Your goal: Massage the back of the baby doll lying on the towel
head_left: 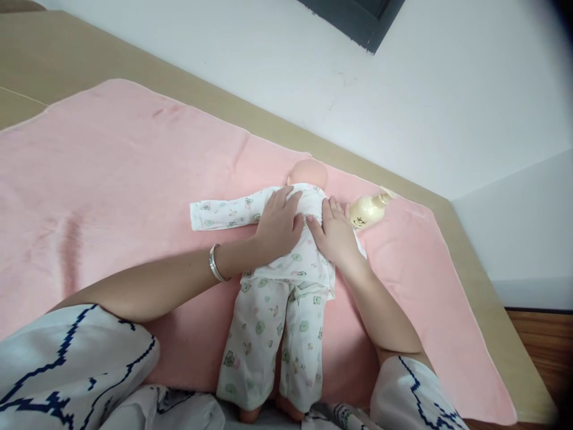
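A baby doll (308,172) lies stretched out, its head pointing away from me and no face visible. It wears a white printed pajama top (298,269) and matching pants (259,334), with the feet showing at the hems. My left hand (281,226) rests flat on the left side of the upper torso, fingers extended. On the right side, my right hand (336,236) lies flat against the top near the shoulder, thumb pointing inward. The left sleeve (224,212) is spread out sideways; most of the right sleeve is hidden behind my right hand and forearm.
A pale yellow pump bottle (367,211) lies tilted on the pink blanket (134,179), just right of my right hand. The blanket covers much of a tan surface (474,275) that meets a white wall (447,107). Wooden flooring (541,340) shows at the lower right.
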{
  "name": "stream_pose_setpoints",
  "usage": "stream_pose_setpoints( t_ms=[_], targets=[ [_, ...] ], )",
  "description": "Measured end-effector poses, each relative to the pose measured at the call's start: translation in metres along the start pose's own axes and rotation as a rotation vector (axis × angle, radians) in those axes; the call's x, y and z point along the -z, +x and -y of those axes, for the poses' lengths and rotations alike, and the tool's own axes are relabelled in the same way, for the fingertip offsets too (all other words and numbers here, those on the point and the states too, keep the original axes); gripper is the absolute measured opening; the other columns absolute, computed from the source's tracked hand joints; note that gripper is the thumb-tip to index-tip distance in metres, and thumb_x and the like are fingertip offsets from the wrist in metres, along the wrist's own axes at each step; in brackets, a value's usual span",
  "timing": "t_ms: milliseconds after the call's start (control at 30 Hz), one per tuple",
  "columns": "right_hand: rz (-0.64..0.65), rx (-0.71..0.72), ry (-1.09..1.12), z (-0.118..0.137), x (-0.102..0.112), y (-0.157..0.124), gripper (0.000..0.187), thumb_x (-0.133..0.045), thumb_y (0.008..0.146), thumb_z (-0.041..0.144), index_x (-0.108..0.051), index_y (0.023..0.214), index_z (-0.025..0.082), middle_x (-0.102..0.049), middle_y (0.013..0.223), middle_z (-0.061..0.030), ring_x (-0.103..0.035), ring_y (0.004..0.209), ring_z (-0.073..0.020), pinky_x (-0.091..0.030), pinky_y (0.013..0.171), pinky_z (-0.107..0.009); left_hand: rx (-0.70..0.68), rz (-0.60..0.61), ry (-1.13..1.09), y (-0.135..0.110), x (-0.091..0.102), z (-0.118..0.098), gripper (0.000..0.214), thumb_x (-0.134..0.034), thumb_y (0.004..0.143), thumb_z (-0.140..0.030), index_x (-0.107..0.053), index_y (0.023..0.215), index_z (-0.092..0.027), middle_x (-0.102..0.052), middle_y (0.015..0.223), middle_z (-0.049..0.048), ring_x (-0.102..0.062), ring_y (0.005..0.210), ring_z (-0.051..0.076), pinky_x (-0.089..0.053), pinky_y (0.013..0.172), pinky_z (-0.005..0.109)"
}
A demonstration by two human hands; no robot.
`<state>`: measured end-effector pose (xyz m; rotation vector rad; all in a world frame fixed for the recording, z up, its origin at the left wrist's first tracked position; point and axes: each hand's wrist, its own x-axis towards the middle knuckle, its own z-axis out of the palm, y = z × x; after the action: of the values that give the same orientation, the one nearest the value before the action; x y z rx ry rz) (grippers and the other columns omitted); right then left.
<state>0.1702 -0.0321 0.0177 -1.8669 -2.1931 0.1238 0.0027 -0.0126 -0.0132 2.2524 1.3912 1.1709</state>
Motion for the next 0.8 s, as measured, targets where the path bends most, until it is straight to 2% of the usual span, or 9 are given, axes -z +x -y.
stream_pose_setpoints(
  t_ms=[67,200,300,400,500,567,633,700,800],
  targets=[
    [0.008,0.014,0.006,0.008,0.002,-0.008,0.078,-0.026,0.103,0.058,-0.033,0.155,0.0,-0.032,0.163,-0.0262,-0.024,0.156,-0.0381,-0.021,0.126,-0.061,0.009,0.019,0.04,0.006,0.0,0.005,0.04,-0.045,0.094,-0.023,-0.055,0.129,-0.007,-0.052,0.138,0.0219,-0.049,0.131,0.033,-0.04,0.115,0.051],
    [0.009,0.03,-0.081,0.029,0.004,-0.028,0.067,-0.03,0.104,0.043,-0.035,0.154,-0.001,-0.037,0.16,-0.0283,-0.031,0.153,-0.0394,-0.024,0.126,-0.058,-0.057,0.127,0.126,0.021,0.001,0.015,0.028,-0.042,0.093,-0.021,-0.064,0.109,-0.012,-0.065,0.11,0.0158,-0.058,0.112,0.03,-0.044,0.109,0.05],
    [0.007,0.052,-0.081,0.028,0.004,-0.028,0.063,-0.028,0.105,0.04,-0.04,0.153,0.001,-0.043,0.158,-0.0265,-0.035,0.152,-0.0371,-0.024,0.126,-0.056,-0.051,0.163,0.243,0.02,0.006,0.008,0.041,-0.038,0.097,-0.023,-0.06,0.124,-0.002,-0.063,0.125,0.0228,-0.055,0.125,0.035,-0.038,0.115,0.052],
    [0.04,0.076,0.014,0.009,0.004,-0.009,0.064,-0.021,0.106,0.044,-0.038,0.154,0.005,-0.039,0.161,-0.0228,-0.03,0.154,-0.0336,-0.023,0.126,-0.058,-0.053,0.223,0.332,0.012,0.014,-0.007,0.053,-0.035,0.1,-0.027,-0.047,0.141,0.005,-0.052,0.145,0.0285,-0.044,0.142,0.039,-0.033,0.12,0.053],
    [0.047,0.051,0.057,-0.006,0.001,0.009,0.069,-0.024,0.105,0.048,-0.029,0.158,0.004,-0.027,0.166,-0.0224,-0.021,0.157,-0.0344,-0.018,0.127,-0.061,-0.123,0.319,0.369,0.008,0.021,-0.014,0.055,-0.033,0.101,-0.025,-0.044,0.143,0.009,-0.05,0.147,0.0313,-0.043,0.144,0.039,-0.034,0.12,0.051],
    [0.038,0.03,0.045,-0.006,0.0,0.009,0.069,-0.025,0.104,0.046,-0.028,0.158,0.002,-0.026,0.166,-0.0235,-0.02,0.157,-0.0362,-0.016,0.127,-0.061,-0.169,0.343,0.365,0.012,0.024,-0.012,0.055,-0.033,0.1,-0.023,-0.046,0.141,0.011,-0.051,0.145,0.033,-0.044,0.143,0.04,-0.035,0.119,0.052],
    [0.021,0.024,0.032,0.003,-0.001,0.001,0.066,-0.025,0.104,0.043,-0.032,0.157,0.003,-0.032,0.164,-0.0231,-0.023,0.156,-0.0368,-0.018,0.126,-0.062,-0.19,0.333,0.347,0.02,0.025,-0.004,0.049,-0.033,0.099,-0.023,-0.055,0.132,0.006,-0.059,0.136,0.0311,-0.05,0.137,0.04,-0.039,0.115,0.054],
    [0.004,0.04,0.033,0.015,-0.001,-0.012,0.062,-0.027,0.103,0.039,-0.037,0.155,0.006,-0.038,0.162,-0.0208,-0.027,0.155,-0.036,-0.022,0.126,-0.062,-0.208,0.361,0.353,0.029,0.024,0.007,0.039,-0.035,0.098,-0.022,-0.067,0.112,-0.005,-0.068,0.118,0.024,-0.061,0.12,0.037,-0.047,0.105,0.054],
    [-0.016,0.076,0.047,0.027,-0.001,-0.024,0.058,-0.031,0.102,0.034,-0.044,0.152,0.008,-0.041,0.161,-0.0185,-0.028,0.155,-0.0346,-0.026,0.125,-0.059,-0.209,0.374,0.333,0.035,0.019,0.017,0.032,-0.037,0.095,-0.02,-0.068,0.09,-0.013,-0.07,0.095,0.0167,-0.066,0.1,0.034,-0.052,0.093,0.051]
  ],
)
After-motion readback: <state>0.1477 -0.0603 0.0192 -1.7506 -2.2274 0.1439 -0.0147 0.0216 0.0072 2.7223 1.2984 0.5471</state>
